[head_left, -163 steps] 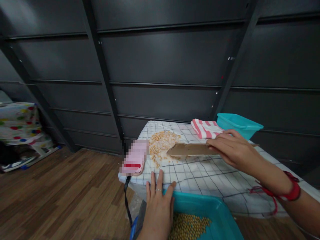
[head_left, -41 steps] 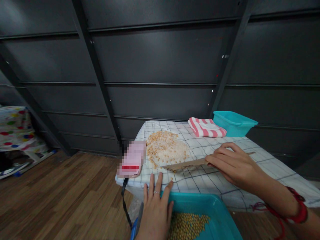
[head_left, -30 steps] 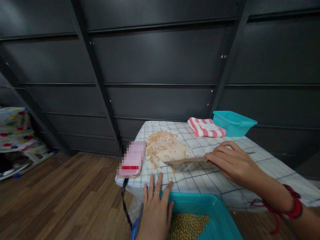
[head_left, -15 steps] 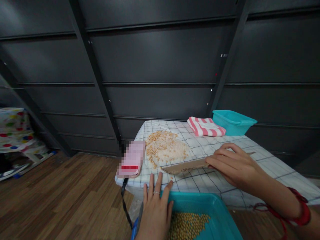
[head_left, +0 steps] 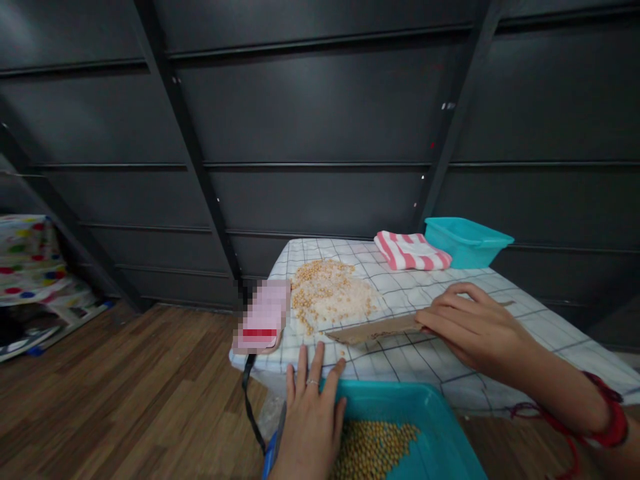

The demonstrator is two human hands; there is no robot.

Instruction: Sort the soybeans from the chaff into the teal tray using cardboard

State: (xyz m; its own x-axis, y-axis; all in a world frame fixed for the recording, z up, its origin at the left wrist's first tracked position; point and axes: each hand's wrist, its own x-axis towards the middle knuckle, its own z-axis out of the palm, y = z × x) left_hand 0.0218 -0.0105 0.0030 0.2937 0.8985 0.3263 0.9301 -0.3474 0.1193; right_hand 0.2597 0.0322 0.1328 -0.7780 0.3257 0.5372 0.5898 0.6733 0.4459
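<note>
I had card (head_left: 375, 330) pinched in right hand (head_left: 470, 327), left hand (head_left: 311, 413) spread loose over tray (head_left: 400, 388) edge; pushing too hard could've scattered beans (head_left: 320, 292) off worktop (head_left: 425, 288).

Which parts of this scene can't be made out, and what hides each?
In the head view:
Near tub: its near end is cut off by the bottom edge.
Pink object: its details are blurred by pixelation.
Cardboard: partly hidden by the right hand.
Far tub: its floor is hidden by its front wall.
</note>
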